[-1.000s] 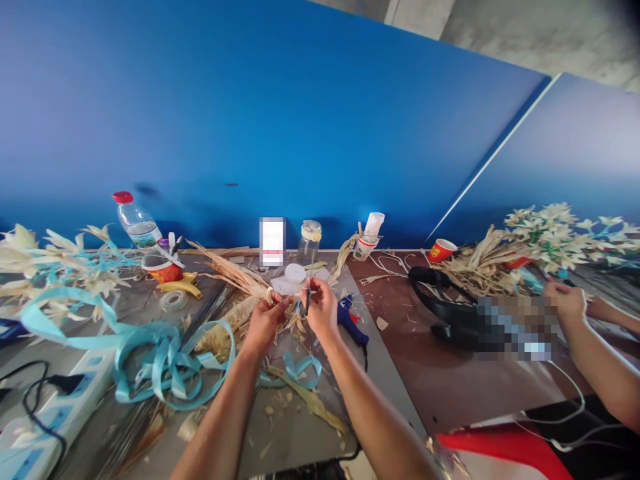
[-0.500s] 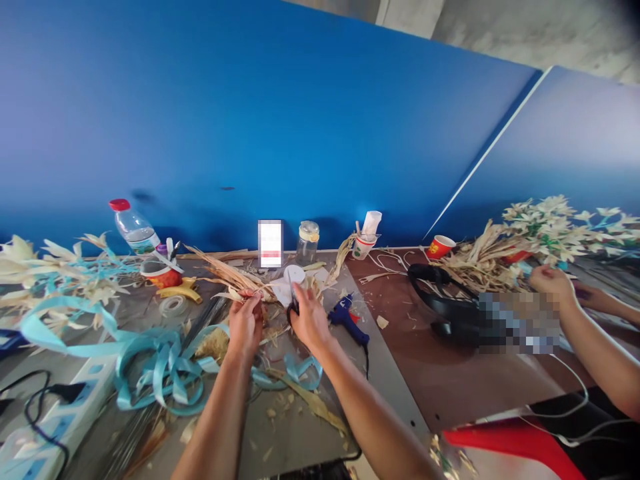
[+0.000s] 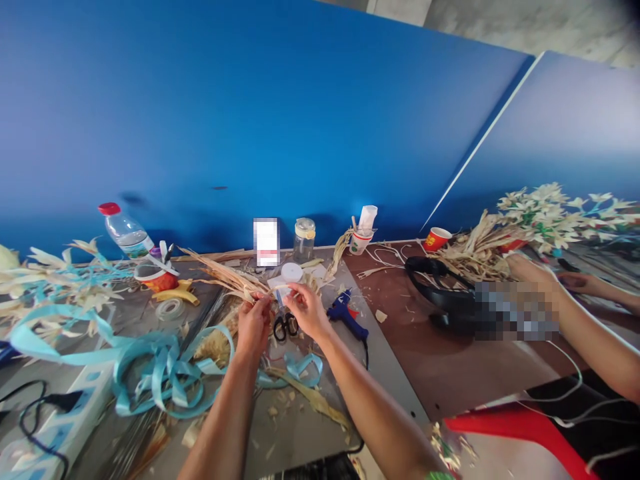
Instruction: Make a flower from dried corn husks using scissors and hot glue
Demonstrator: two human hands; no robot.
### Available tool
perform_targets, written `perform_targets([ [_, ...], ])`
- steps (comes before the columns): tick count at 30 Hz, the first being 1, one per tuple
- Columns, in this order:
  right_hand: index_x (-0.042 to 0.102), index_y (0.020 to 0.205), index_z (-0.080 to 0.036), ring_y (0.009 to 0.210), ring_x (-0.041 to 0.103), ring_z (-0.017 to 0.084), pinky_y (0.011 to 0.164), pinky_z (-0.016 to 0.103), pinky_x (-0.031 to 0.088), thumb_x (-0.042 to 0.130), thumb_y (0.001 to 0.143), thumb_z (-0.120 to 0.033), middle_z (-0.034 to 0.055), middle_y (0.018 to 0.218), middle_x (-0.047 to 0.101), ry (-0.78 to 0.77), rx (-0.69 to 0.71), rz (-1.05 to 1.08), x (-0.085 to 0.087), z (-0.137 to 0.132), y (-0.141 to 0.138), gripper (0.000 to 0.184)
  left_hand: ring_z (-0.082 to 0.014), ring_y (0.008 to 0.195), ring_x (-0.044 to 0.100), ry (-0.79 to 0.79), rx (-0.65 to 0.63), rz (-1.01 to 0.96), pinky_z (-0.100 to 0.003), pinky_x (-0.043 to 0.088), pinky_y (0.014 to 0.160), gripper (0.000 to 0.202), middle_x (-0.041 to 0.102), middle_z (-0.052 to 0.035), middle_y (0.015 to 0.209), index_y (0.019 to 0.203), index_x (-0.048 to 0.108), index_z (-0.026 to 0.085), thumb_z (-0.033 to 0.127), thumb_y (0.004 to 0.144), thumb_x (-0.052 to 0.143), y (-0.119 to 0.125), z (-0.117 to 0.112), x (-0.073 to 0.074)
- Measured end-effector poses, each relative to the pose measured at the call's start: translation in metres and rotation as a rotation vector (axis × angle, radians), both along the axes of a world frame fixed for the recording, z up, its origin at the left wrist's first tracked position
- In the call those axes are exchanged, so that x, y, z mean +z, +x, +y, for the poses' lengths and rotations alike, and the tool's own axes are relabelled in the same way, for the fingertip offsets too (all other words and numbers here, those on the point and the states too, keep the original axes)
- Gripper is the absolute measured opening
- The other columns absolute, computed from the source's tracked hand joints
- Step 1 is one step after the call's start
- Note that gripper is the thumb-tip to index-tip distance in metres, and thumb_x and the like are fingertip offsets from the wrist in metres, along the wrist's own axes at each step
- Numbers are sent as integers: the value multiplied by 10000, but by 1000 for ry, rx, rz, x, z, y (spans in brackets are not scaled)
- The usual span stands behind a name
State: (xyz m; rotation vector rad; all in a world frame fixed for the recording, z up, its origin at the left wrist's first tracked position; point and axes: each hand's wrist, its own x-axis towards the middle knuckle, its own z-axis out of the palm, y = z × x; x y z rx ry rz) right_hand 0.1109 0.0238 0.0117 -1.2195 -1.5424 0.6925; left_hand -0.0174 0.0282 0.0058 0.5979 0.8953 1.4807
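My left hand [image 3: 254, 321] and my right hand [image 3: 305, 309] meet over the middle of the grey table, both pinching a thin pale strip of dried husk [image 3: 280, 288] stretched between their fingertips. Black-handled scissors [image 3: 285, 326] lie on the table just below, between the two hands, held by neither. A heap of dried husks [image 3: 227, 277] stretches away behind my left hand. A blue glue gun [image 3: 345, 315] lies just right of my right hand.
Light blue ribbon [image 3: 150, 360] loops over the left of the table beside a white power strip [image 3: 70, 407]. A water bottle [image 3: 125, 231], orange cup [image 3: 157, 278], glass jar [image 3: 303, 238] and paper cups [image 3: 361, 241] stand along the blue wall. Another person's hands [image 3: 530, 273] work at the right near husk flowers [image 3: 550, 213].
My right hand held the scissors upright, lowered them, and has now let them go onto the table. Both hands now pinch a husk strip. The view shifted slightly.
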Motion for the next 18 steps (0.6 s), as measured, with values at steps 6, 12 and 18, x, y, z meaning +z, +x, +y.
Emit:
perform_targets([
  [6,607,705,-155,697,536,135,632,232,422,521,806,-353,36,730,582,108,-147,221,0,5,3,239,-18,384,347,-15,-246,106,-162,204,387,273,476,77,518,734,482,167,239,607,713,7,-7,3],
  [12,521,599,-166,540,414,104,502,213,336,526,765,-430,-18,544,464,-27,-146,281,-5,11,8,311,-25,380,297,4,-383,187,-176,187,402,299,388,99,469,722,477,168,299,614,724,12,-11,5],
  [18,477,560,-172,514,373,91,482,210,289,538,743,-405,-36,517,424,-82,-33,195,-5,11,7,303,-33,393,293,31,-361,245,-184,200,412,298,365,96,471,724,499,165,334,628,725,9,-8,-2],
])
